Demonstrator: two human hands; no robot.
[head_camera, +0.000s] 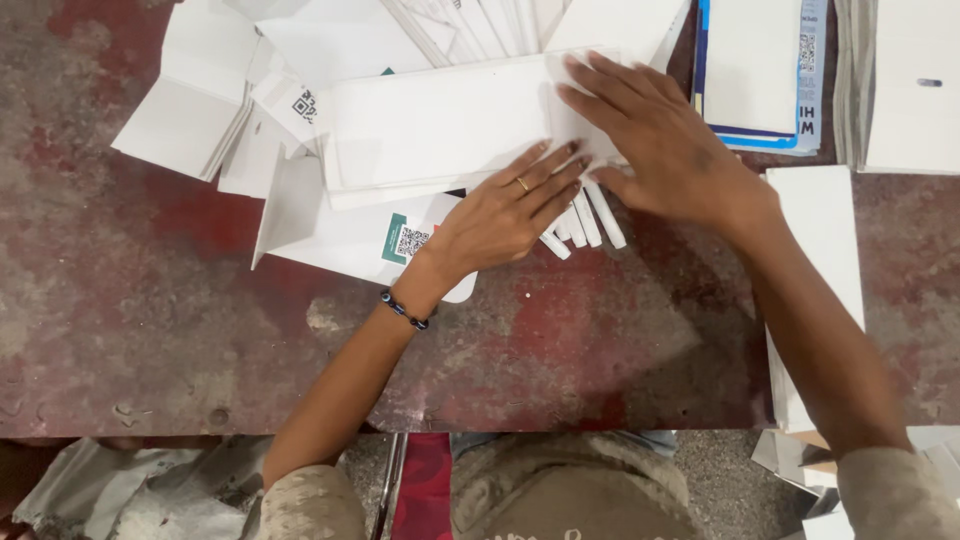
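Head view shows both hands pressed flat on a white folded carton blank (440, 125) lying on a worn red table (150, 320). The blank's long axis runs left to right. The right hand (655, 140) rests on its right end, fingers spread and released, pointing far-left. The left hand (510, 205) lies just near of the blank's near edge, fingers extended flat, clenching nothing, fingertips touching the card above 4 narrow white flaps (590, 220). More loose blanks (200, 95) crowd the far-left; a stack (820, 260) sits right. Bare tabletop lies near-left.
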